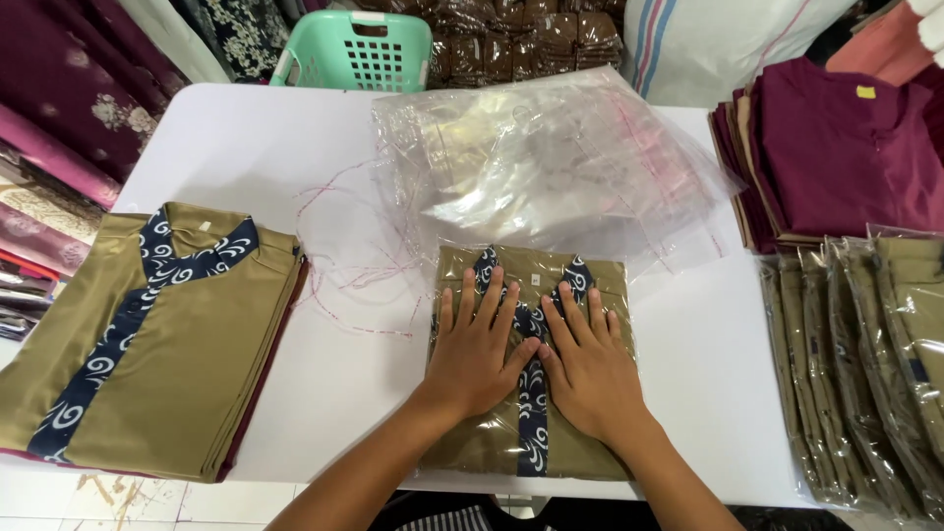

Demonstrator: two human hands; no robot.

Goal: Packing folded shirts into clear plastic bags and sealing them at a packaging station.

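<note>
Your left hand (474, 352) and right hand (593, 366) lie flat, fingers spread, gripping nothing, pressing a folded olive shirt with a navy swirl-print placket, sealed in a glossy clear bag (531, 364) at the white table's (246, 147) 6 o'clock edge. Crinkled empty plastic bags (551, 157) pile at 12 o'clock; unbagged matching olive shirts (157, 344) stack at 9 o'clock, bagged ones (865, 364) at 3 o'clock.

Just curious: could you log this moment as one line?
left hand: flat on bagged olive shirt | right hand: flat on it too | empty clear bags: behind
</note>
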